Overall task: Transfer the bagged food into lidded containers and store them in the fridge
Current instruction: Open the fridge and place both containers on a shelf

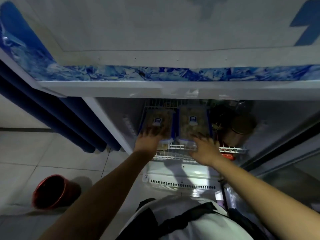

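Two clear lidded containers with blue clips sit side by side on a white wire shelf (174, 149) inside the open fridge. The left container (158, 121) and the right container (193, 121) both hold brownish food. My left hand (147, 140) lies flat on the near end of the left container's lid, fingers spread. My right hand (204, 148) rests on the near end of the right container, fingers extended over its front edge. Neither hand curls round anything.
Dark jars and a round tin (242, 125) crowd the shelf's right side. A red item (228, 156) sits below the shelf's right front. The fridge door (285, 161) stands open at right. A red bucket (52, 191) is on the tiled floor at left, beside blue curtains (69, 122).
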